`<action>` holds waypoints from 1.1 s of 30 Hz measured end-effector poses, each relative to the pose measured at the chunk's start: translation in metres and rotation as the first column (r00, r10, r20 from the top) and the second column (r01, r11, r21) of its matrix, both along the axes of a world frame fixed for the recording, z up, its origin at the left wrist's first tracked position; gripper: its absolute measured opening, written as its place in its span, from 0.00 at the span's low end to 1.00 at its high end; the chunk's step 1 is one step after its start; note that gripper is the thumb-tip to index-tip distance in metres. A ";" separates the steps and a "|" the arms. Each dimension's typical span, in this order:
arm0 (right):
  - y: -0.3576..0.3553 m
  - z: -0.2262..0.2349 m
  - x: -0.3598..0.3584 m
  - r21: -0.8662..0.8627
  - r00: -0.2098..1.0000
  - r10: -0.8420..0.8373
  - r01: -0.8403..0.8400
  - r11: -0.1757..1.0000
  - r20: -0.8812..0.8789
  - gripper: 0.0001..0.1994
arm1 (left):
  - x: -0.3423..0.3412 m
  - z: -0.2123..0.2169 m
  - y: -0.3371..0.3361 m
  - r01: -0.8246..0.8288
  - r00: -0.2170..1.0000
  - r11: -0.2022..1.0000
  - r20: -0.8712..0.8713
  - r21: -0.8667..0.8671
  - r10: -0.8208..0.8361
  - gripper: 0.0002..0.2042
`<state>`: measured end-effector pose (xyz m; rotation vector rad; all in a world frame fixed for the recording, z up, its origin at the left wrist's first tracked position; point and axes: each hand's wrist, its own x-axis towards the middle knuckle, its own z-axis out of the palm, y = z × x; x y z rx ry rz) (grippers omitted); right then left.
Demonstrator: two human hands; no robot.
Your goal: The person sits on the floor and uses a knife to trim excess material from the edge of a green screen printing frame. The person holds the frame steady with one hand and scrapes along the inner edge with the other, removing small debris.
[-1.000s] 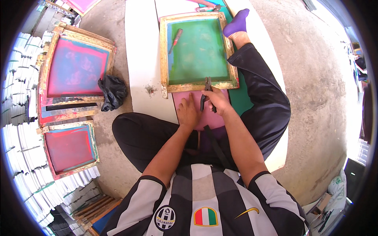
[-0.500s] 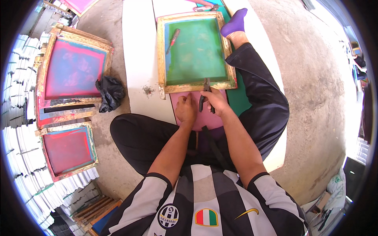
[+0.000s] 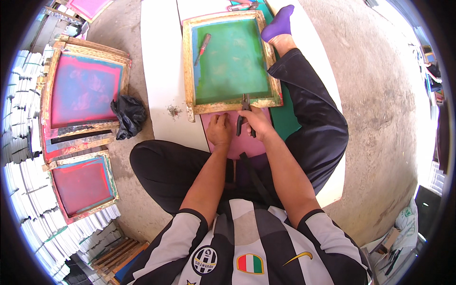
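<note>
A wooden screen-printing frame (image 3: 188, 71) with green mesh (image 3: 232, 66) lies in front of me. My right hand (image 3: 258, 122) grips dark-handled pliers (image 3: 243, 114), their jaws at the frame's near rail and pointing away from me. To its left, my left hand (image 3: 219, 129) is closed, its fingers curled down by the same rail over a pink surface (image 3: 237, 149); anything between the fingertips is hidden. A red-handled screwdriver (image 3: 203, 47) rests on the left part of the mesh.
Small metal bits (image 3: 174, 111) are heaped on the white board (image 3: 161, 61). Past the frame lies a red-handled tool (image 3: 243, 6). My purple-socked foot (image 3: 278, 26) is beside its far right corner. More screen frames (image 3: 85, 90), a black plastic bag (image 3: 128, 114) and paper stacks (image 3: 26, 180) stand left.
The view has shifted a little, so the frame and boards appear slightly further left. Both hands keep nearly the same places by the near rail, and the pliers are still held.
</note>
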<state>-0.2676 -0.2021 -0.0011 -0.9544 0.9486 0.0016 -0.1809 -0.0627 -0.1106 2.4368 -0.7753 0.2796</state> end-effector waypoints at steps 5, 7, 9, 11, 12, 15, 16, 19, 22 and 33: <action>-0.001 -0.008 0.000 -0.001 1.000 0.009 -0.009 1.000 0.004 0.12 | 0.007 0.007 -0.003 0.099 0.992 0.995 0.070 0.020 -0.100 0.02; 0.000 -0.007 0.000 -0.001 1.000 0.011 -0.011 1.000 -0.013 0.12 | 0.008 0.007 -0.002 0.122 0.988 0.992 0.087 0.033 -0.125 0.03; 0.001 -0.006 0.000 0.001 1.000 0.007 -0.007 1.000 -0.009 0.11 | 0.008 0.005 -0.003 0.111 0.986 0.985 0.109 0.129 -0.125 0.05; 0.002 -0.005 0.000 0.000 1.000 0.012 -0.012 1.000 -0.008 0.11 | 0.008 0.003 -0.003 0.102 0.985 0.972 0.115 0.210 -0.128 0.07; 0.002 -0.003 0.000 -0.003 1.000 0.020 -0.020 1.000 -0.009 0.11 | 0.008 0.002 -0.003 0.099 0.986 0.965 0.110 0.243 -0.129 0.08; 0.004 -0.002 0.000 -0.023 0.999 0.034 -0.034 0.999 -0.015 0.11 | 0.008 0.001 -0.003 0.106 0.986 0.951 0.090 0.292 -0.138 0.10; 0.004 -0.001 0.000 -0.032 0.999 0.036 -0.037 0.999 -0.016 0.11 | 0.009 0.001 -0.003 0.111 0.986 0.948 0.084 0.299 -0.142 0.11; 0.006 0.002 0.000 -0.017 0.999 0.049 -0.049 0.999 -0.024 0.12 | 0.010 0.005 0.002 0.167 0.986 0.941 -0.058 0.294 -0.157 0.11; 0.007 0.004 0.000 -0.026 0.998 0.038 -0.039 0.999 -0.043 0.11 | 0.016 0.023 0.006 0.144 0.946 0.967 -0.315 0.210 -0.073 0.12; 0.032 -0.004 0.032 -0.330 0.878 0.403 -0.473 0.817 -0.260 0.08 | 0.159 0.115 0.081 -0.037 0.967 0.901 -0.211 0.432 0.140 0.15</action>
